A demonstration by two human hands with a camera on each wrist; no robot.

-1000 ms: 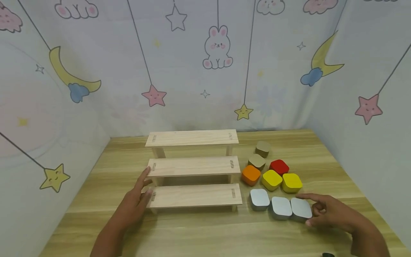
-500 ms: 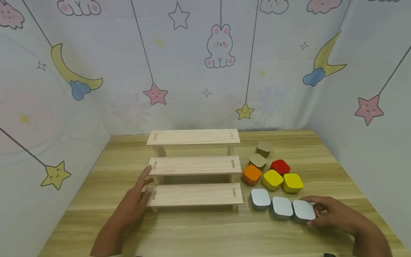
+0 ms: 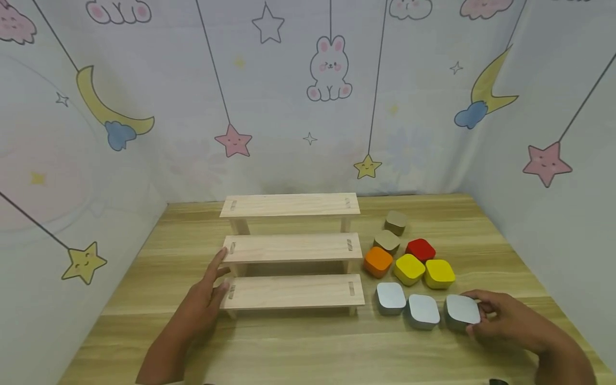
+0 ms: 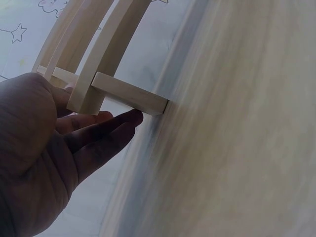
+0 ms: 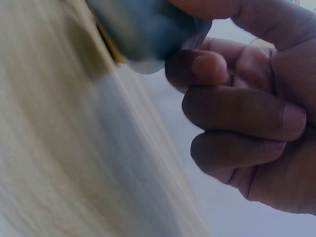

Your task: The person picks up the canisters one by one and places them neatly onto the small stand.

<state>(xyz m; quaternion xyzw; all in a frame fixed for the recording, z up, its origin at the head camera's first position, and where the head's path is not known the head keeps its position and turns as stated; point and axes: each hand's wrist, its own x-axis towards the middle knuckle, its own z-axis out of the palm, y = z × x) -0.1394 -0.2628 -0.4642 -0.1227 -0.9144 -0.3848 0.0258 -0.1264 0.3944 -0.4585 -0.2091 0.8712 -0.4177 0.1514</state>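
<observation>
A three-tier wooden step shelf (image 3: 294,291) stands on the table. My left hand (image 3: 198,305) rests at its left end, index finger at the middle tier and thumb at the lowest. In the left wrist view its other fingers (image 4: 106,148) extend loosely beside a shelf leg (image 4: 131,94). On the right, my right hand (image 3: 505,321) pinches a silver rounded-square block (image 3: 462,309) between thumb and fingers. The right wrist view has that block (image 5: 148,29) close over the table, with the other fingers (image 5: 237,111) curled into the palm. Two similar silver blocks (image 3: 391,297) sit left of it.
Behind the silver blocks are two yellow blocks (image 3: 439,272), a red block (image 3: 421,249), an orange block (image 3: 378,262) and two tan blocks (image 3: 396,222). Cloth walls (image 3: 269,107) printed with stars and rabbits border the wooden table (image 3: 289,353).
My right hand has taken hold of the rightmost silver block and moved it rightward, away from its neighbour. The left hand stays at the shelf.
</observation>
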